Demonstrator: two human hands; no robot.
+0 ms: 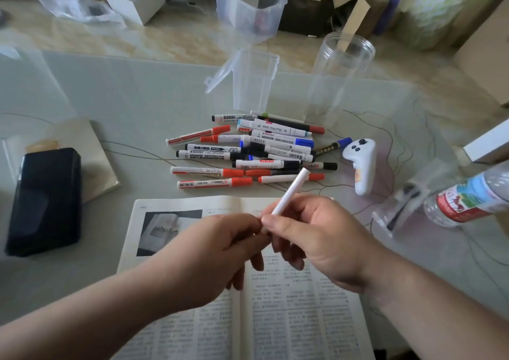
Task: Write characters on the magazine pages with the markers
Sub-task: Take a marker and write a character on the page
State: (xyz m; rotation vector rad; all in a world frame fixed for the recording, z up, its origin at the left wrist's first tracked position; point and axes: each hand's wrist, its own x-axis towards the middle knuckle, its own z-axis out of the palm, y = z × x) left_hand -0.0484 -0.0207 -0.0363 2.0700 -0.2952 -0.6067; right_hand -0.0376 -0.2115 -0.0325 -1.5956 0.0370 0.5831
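Magazine (289, 318) open flat on the table (124, 98), near us. Above its pages our right hand (316, 238) pinches a white marker (289, 191), barrel tilted up and away. Our left hand (217, 246) pinches the marker's near end, fingers curled. Marker pile (242, 153) lies just beyond the pages.
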